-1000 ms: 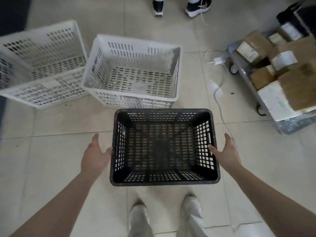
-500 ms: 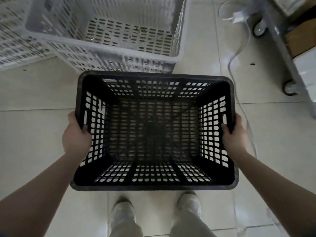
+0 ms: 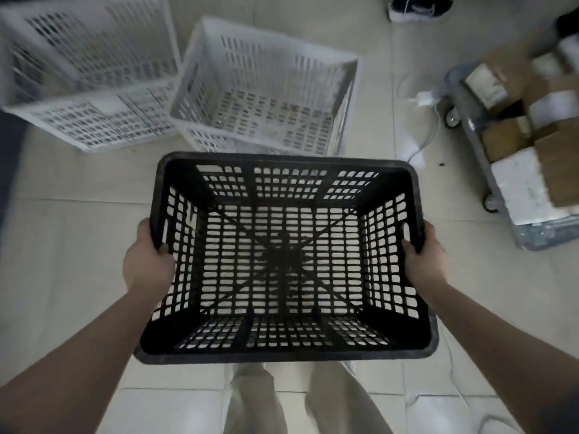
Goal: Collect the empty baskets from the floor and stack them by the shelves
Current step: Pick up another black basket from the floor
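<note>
I hold an empty black slatted basket (image 3: 283, 352) in front of my body, off the floor and tilted slightly toward me. My left hand (image 3: 145, 261) grips its left rim at the handle slot. My right hand (image 3: 427, 256) grips the right rim the same way. Beyond it on the tiled floor stands an empty white basket (image 3: 266, 89). A second white basket (image 3: 84, 76) lies tipped at the far left, touching the first.
A wheeled cart (image 3: 488, 170) loaded with cardboard boxes stands at the right. A white cable with a plug (image 3: 423, 120) runs along the floor beside it. Another person's dark shoe (image 3: 416, 6) shows at the top. My legs are below the basket.
My open hands closed on the black basket's side rims and raised it from the floor. The view dipped, then rose again, so the white baskets and cart show once more.
</note>
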